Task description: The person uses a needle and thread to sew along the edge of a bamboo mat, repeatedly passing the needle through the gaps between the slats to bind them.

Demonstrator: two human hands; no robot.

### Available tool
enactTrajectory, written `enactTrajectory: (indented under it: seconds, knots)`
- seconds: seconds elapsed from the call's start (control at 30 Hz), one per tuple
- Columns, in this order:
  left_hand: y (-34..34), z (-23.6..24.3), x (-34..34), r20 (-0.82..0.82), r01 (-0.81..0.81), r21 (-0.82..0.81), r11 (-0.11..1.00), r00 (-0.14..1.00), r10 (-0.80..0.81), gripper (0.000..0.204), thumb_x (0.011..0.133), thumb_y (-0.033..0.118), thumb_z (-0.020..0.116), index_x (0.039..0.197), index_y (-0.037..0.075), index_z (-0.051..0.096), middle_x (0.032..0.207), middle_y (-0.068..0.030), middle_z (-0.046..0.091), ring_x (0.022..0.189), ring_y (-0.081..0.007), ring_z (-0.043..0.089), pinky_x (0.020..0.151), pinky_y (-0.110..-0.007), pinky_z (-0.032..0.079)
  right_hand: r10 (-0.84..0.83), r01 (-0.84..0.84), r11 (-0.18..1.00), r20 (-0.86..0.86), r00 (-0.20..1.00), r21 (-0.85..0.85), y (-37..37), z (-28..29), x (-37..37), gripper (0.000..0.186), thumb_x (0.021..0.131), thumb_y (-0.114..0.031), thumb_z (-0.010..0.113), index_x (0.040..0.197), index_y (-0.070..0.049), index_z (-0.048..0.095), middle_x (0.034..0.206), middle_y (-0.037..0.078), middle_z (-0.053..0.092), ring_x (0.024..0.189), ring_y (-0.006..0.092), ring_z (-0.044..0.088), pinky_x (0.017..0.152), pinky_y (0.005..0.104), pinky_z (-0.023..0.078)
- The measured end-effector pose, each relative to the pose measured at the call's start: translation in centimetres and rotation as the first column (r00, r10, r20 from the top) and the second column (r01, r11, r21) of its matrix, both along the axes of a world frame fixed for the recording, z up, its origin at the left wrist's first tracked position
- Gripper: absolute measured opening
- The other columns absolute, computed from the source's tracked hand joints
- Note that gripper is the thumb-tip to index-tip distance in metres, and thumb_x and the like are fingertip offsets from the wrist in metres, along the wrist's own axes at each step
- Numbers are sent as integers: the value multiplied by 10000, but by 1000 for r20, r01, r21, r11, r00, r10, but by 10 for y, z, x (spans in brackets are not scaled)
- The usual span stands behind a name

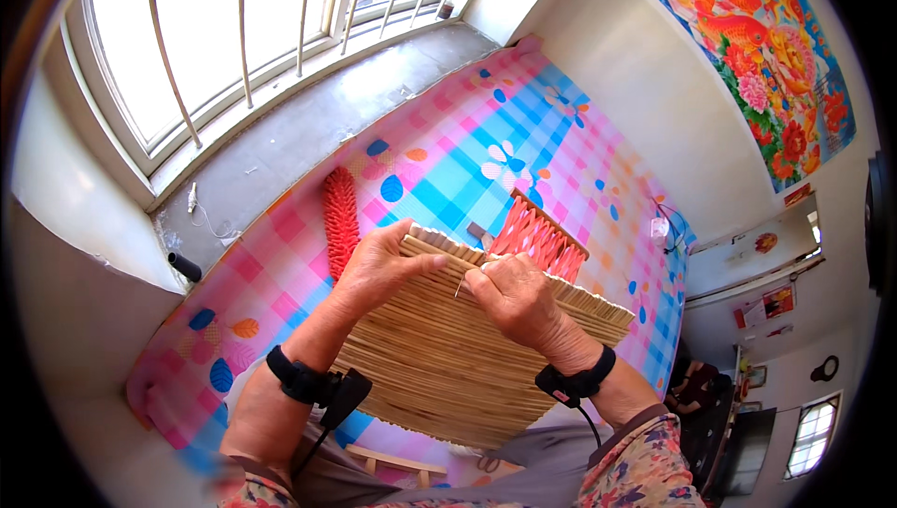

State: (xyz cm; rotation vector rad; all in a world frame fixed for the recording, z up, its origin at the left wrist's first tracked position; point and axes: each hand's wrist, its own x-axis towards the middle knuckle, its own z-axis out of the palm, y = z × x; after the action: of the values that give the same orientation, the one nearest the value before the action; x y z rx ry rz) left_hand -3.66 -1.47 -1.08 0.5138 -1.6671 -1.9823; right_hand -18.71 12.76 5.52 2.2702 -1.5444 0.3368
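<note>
Across my lap lies a mat of straw-coloured stalks (434, 349) laid side by side, its far edge raised and cut uneven. My left hand (381, 270) grips that far edge at its left part, thumb on the near face and fingers behind. Close beside it, my right hand (516, 298) is closed in a pinch at the same edge. From under its fingers sticks a thin, shiny needle (458, 291), pointing down over the stalks. Whether thread runs from it is too small to tell. Both wrists wear black bands with small devices.
Beyond the mat, red-pink strips (542, 239) hang from a brown stick on the checked bed cover (448, 162). A red bristly duster-like thing (341, 223) lies left. A grey window sill (318, 148) borders the bed. A light wooden frame (397, 464) shows by my lap.
</note>
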Motion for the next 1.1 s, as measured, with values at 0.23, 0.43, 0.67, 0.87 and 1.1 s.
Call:
enactTrajectory:
  seconds: [0.23,0.43,0.67,0.87,1.1]
  knots:
    - [-3,-2,-2,2,0,27,1000,1000,0,267,801,179,746,967,12,620,882,-20,661,807,-66,576,711,-266,488,100,-96,995,-98,990,38,-12,-4,-9,169,734,-93,595,887,-22,588,742,51,494,665,186,537,553,313,446]
    - [-3,-14,-9,46,-55,-42,998,997,56,304,787,208,759,949,-1,610,862,-51,665,791,-75,576,698,-274,485,192,-187,981,-136,972,50,-21,-2,-12,150,709,-85,588,839,-13,570,692,37,435,617,171,501,535,303,442]
    - [12,-9,-10,26,-151,-115,982,988,155,350,762,256,776,880,-5,576,795,-91,653,758,-83,572,662,-301,482,453,-469,883,-267,851,4,-7,17,28,85,754,-79,598,818,-32,568,688,4,406,625,130,491,549,287,429]
    - [11,-8,-14,89,-169,-231,958,977,193,362,757,271,773,859,-2,557,767,-116,656,697,-101,578,618,-312,478,440,-474,876,544,714,-86,13,44,61,119,740,-109,628,831,-73,561,881,28,561,811,187,591,686,335,489]
    - [40,27,8,-40,-172,-131,976,985,168,290,773,188,763,913,1,591,818,-73,685,740,-85,611,648,-273,498,-480,-372,840,861,-168,396,94,38,89,90,953,-138,529,962,-56,565,724,2,549,627,56,506,549,200,411]
